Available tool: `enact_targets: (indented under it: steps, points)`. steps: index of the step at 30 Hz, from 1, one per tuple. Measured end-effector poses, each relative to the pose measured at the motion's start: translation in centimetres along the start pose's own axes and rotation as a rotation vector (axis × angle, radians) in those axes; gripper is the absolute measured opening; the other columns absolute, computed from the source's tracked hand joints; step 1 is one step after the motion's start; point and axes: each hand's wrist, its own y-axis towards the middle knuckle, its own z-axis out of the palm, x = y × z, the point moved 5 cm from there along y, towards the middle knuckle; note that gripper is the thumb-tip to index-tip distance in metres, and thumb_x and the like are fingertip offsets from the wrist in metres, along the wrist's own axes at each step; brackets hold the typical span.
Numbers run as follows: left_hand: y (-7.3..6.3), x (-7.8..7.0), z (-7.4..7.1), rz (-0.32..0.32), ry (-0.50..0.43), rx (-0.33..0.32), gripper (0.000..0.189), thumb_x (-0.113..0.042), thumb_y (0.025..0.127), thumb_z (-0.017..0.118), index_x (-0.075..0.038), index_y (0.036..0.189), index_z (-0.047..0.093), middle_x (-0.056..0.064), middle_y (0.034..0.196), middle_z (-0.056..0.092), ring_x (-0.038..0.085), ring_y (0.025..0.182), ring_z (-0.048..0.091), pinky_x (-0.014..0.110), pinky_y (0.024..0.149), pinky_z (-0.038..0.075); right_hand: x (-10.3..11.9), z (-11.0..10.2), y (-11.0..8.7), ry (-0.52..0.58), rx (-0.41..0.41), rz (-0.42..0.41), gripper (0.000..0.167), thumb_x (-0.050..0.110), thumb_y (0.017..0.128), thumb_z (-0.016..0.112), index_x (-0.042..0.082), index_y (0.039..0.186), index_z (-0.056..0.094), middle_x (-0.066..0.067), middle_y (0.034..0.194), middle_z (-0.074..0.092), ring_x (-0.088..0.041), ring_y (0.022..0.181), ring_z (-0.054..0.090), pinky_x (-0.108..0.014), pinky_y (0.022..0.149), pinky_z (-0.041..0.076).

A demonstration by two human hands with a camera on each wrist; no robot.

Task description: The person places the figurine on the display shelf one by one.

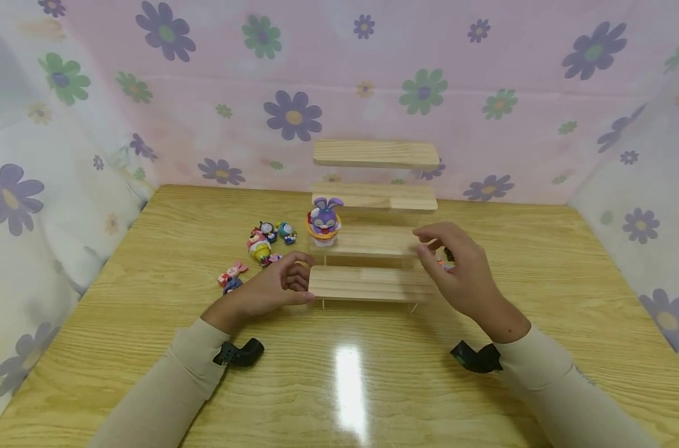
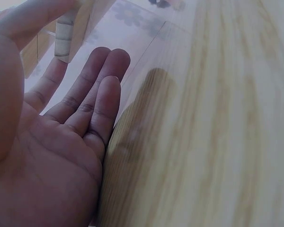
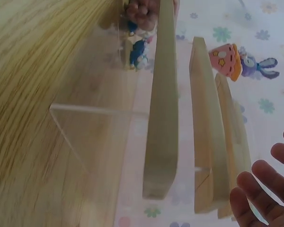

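A tiered display stand of pale wooden boards on clear supports stands on the table. My left hand (image 1: 275,286) pinches the left end of its lowest board (image 1: 367,284) between thumb and index finger; the other fingers are loosely bent below. In the left wrist view, the board's end (image 2: 63,35) sits between thumb and index. My right hand (image 1: 457,264) hovers by the right end of the stand, fingers spread and holding nothing; the right wrist view shows it apart from the boards. A purple rabbit figurine (image 1: 324,221) stands at the left end of the second board (image 1: 375,241) from the bottom.
Several small figurines (image 1: 259,246) lie on the table (image 1: 171,249) left of the stand. Partly hidden behind my right hand is a small colourful item (image 1: 449,254). Flowered cloth (image 1: 367,81) hangs behind and along both sides.
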Motion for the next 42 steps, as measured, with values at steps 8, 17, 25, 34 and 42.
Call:
enact_targets:
  steps: [8, 17, 25, 34, 42]
  points:
    - [0.1, -0.1, 0.0, 0.0, 0.004, -0.001, 0.06, -0.007, 0.091, 0.072, -0.007, 0.14, 0.037, 0.01, 0.101, 0.05, 0.014, 0.088, 0.054, 0.026, 0.08, 0.051, -1.5, -1.0, -0.5, -0.023, -0.027, 0.038, 0.03, -0.008, 0.089, 0.067, -0.001, 0.118, 0.067, -0.015, 0.113, 0.066, -0.013, 0.09, 0.064, -0.01, 0.068, 0.052]
    - [-0.1, -0.2, 0.0, 0.003, 0.002, -0.001, 0.061, -0.007, 0.091, 0.072, -0.006, 0.14, 0.037, 0.009, 0.102, 0.05, 0.014, 0.088, 0.054, 0.026, 0.08, 0.051, -3.7, -2.4, -0.6, -0.161, -0.103, 0.054, 0.024, -0.004, 0.092, 0.063, -0.001, 0.114, 0.069, -0.017, 0.106, 0.067, -0.03, 0.087, 0.061, -0.02, 0.083, 0.047]
    - [0.0, 0.0, -0.1, 0.007, 0.024, -0.005, 0.06, -0.008, 0.092, 0.072, -0.006, 0.14, 0.037, 0.009, 0.104, 0.052, 0.015, 0.092, 0.057, 0.026, 0.083, 0.052, -6.5, -3.3, -1.2, -0.23, -0.053, 0.142, 0.025, 0.002, 0.096, 0.061, -0.002, 0.12, 0.066, -0.021, 0.112, 0.063, -0.035, 0.095, 0.061, -0.024, 0.084, 0.045]
    - [0.1, 0.3, -0.2, -0.001, 0.064, -0.006, 0.058, -0.01, 0.092, 0.072, -0.008, 0.139, 0.038, 0.01, 0.108, 0.055, 0.019, 0.097, 0.061, 0.029, 0.088, 0.054, -9.0, -3.6, -2.1, -0.256, 0.055, 0.302, 0.029, 0.01, 0.099, 0.059, -0.003, 0.124, 0.063, -0.022, 0.119, 0.059, -0.036, 0.102, 0.058, -0.04, 0.08, 0.05]
    - [0.0, 0.0, -0.1, -0.007, 0.087, -0.011, 0.058, -0.013, 0.092, 0.073, -0.009, 0.139, 0.039, 0.01, 0.108, 0.056, 0.021, 0.098, 0.062, 0.03, 0.088, 0.054, -10.4, -3.5, -2.6, -0.254, 0.197, 0.412, 0.033, 0.018, 0.102, 0.056, -0.002, 0.128, 0.06, -0.026, 0.125, 0.055, -0.04, 0.103, 0.057, -0.057, 0.084, 0.05]
